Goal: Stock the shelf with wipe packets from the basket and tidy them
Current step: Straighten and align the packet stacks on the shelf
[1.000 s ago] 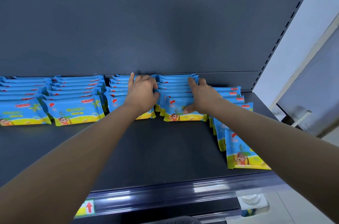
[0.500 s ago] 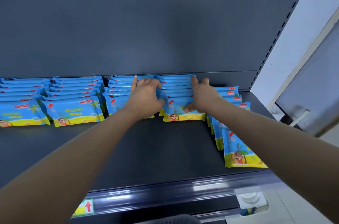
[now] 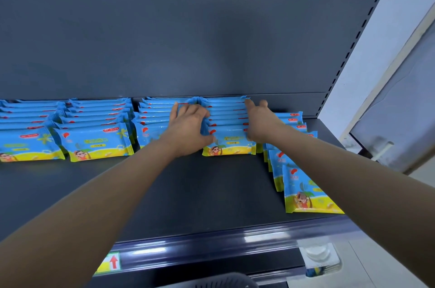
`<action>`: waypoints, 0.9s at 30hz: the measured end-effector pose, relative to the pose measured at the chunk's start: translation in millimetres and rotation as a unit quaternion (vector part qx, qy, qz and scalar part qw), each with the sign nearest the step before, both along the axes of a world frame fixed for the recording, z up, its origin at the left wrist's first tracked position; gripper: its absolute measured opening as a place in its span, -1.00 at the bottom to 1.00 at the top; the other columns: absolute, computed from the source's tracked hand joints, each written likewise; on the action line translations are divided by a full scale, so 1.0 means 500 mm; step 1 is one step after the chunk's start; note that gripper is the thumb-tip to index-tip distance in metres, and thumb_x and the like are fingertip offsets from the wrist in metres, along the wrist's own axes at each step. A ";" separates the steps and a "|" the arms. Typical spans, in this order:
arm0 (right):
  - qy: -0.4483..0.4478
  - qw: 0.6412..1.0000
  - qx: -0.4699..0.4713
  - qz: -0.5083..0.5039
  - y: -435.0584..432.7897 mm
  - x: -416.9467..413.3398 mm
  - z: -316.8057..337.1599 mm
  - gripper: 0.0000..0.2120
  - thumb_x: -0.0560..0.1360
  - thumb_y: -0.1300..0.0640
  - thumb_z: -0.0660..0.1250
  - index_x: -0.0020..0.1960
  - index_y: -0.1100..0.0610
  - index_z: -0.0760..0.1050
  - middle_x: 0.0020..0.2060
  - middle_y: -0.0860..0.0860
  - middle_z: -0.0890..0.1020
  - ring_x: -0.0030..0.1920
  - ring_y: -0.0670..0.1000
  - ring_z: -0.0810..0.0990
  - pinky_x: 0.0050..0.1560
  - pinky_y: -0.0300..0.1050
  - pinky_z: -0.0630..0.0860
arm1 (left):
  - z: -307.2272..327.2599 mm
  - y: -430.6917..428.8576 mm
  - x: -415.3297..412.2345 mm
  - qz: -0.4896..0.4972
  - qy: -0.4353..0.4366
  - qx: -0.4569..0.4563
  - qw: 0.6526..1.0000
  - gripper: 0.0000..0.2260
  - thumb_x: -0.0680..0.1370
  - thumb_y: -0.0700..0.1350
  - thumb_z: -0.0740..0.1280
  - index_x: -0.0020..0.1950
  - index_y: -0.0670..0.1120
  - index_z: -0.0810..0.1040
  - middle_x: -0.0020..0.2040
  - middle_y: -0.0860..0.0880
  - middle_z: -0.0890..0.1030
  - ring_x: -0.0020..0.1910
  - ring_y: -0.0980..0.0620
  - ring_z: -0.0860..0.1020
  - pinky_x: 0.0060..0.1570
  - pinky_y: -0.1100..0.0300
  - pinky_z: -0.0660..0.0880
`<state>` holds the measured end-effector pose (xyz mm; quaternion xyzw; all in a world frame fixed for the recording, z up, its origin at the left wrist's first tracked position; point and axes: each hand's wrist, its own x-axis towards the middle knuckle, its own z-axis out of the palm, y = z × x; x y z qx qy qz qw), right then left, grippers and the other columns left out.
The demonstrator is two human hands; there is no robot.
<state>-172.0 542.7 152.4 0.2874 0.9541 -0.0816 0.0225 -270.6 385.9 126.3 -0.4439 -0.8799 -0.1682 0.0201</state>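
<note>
Fingers (image 3: 199, 111) of the left hand (image 3: 188, 129) curled over the left end of one row of wipe packets (image 3: 229, 122), with the thumb on its front packet. The right hand (image 3: 261, 122) pressed nearly straight fingers (image 3: 250, 105) along the row's right end. The row stood on edge on the shelf (image 3: 188, 193), reaching the back wall, between three other rows (image 3: 94, 127) to its left and a longer row (image 3: 303, 184) to its right.

A red up-arrow label (image 3: 114, 261) sits on the shelf rail (image 3: 211, 244) below the left hand (image 3: 188, 129); print on the wipe packets (image 3: 229, 144) is illegible.
</note>
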 end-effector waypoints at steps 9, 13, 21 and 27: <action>-0.019 1.000 -0.012 -0.007 0.030 0.048 0.036 -0.28 0.41 0.20 0.45 0.45 0.21 0.16 0.27 0.18 0.44 0.15 0.16 0.52 -0.04 -0.07 0.48 | 0.012 0.014 0.024 -0.007 0.005 -0.001 1.000 -0.40 0.48 0.09 0.33 0.45 -0.04 0.22 0.41 0.01 0.29 0.47 0.01 0.13 0.49 0.03 -0.23; -0.004 1.000 0.001 -0.016 0.046 0.065 0.034 -0.43 0.45 0.28 0.35 0.40 0.23 0.23 0.20 0.19 0.51 0.12 0.17 0.54 -0.05 -0.04 0.50 | 0.018 0.022 0.037 -0.016 0.012 0.007 1.000 -0.40 0.49 0.08 0.34 0.45 -0.05 0.22 0.41 0.00 0.29 0.46 0.01 0.14 0.49 0.04 -0.23; 0.045 0.999 0.013 0.005 0.077 0.106 0.021 -0.60 0.52 0.30 0.19 0.35 0.26 0.32 0.23 0.22 0.48 0.19 0.21 0.47 0.11 0.04 0.50 | 0.035 0.055 0.101 -0.074 0.062 0.055 0.994 -0.49 0.51 0.03 0.33 0.41 -0.09 0.30 0.37 -0.02 0.35 0.42 0.01 0.21 0.47 0.09 -0.26; 0.051 0.998 -0.015 -0.014 0.163 0.159 -0.009 -0.59 0.55 0.12 0.19 0.38 0.18 0.34 0.33 0.18 0.44 0.32 0.21 0.40 0.31 0.04 0.37 | 0.036 0.130 0.229 -0.166 0.017 0.041 0.985 -0.43 0.46 0.12 0.38 0.38 -0.08 0.33 0.36 -0.03 0.35 0.40 -0.02 0.24 0.47 0.17 -0.08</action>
